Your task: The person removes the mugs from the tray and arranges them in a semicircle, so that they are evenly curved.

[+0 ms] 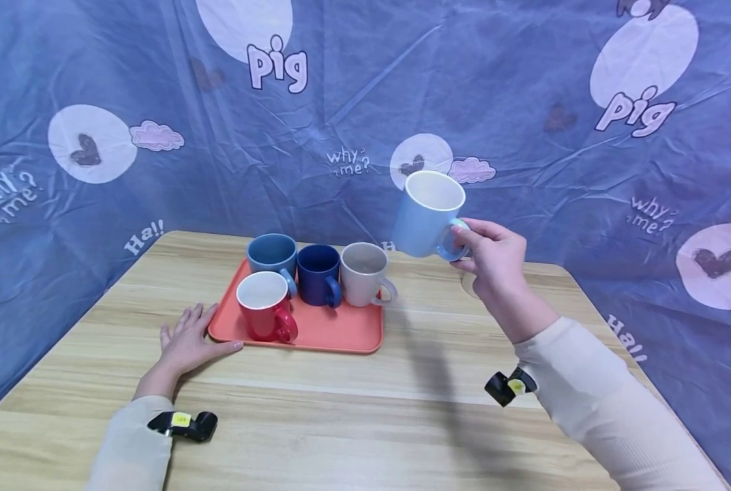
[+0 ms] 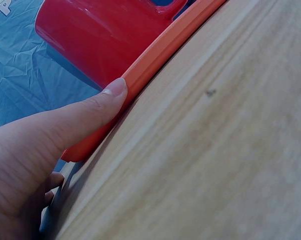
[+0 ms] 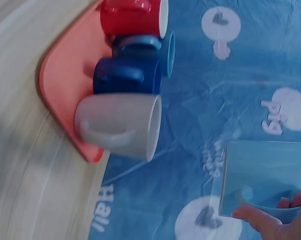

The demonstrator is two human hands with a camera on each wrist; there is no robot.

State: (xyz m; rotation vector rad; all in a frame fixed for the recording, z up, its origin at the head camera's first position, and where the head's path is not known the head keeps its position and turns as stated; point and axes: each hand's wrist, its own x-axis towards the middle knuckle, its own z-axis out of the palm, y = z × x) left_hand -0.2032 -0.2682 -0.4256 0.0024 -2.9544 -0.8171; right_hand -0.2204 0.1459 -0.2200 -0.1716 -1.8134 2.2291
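My right hand (image 1: 494,256) grips the handle of a light blue mug (image 1: 423,218), held in the air right of the tray and tilted a little. In the right wrist view the thumb and fingers curl round that handle. My left hand (image 1: 187,346) rests at the near left corner of a coral tray (image 1: 335,334), fingers spread, its thumb touching the rim in the left wrist view. On the tray stand a red mug (image 1: 261,310) in front, with a teal-blue mug (image 1: 270,252), a navy mug (image 1: 316,276) and a light grey mug (image 1: 361,276) in a row behind it.
The wooden table (image 1: 316,416) reaches back to a blue printed cloth (image 1: 341,102) hanging behind and at both sides. A black wrist camera (image 1: 184,424) sits on the left sleeve and another camera (image 1: 509,387) on the right one.
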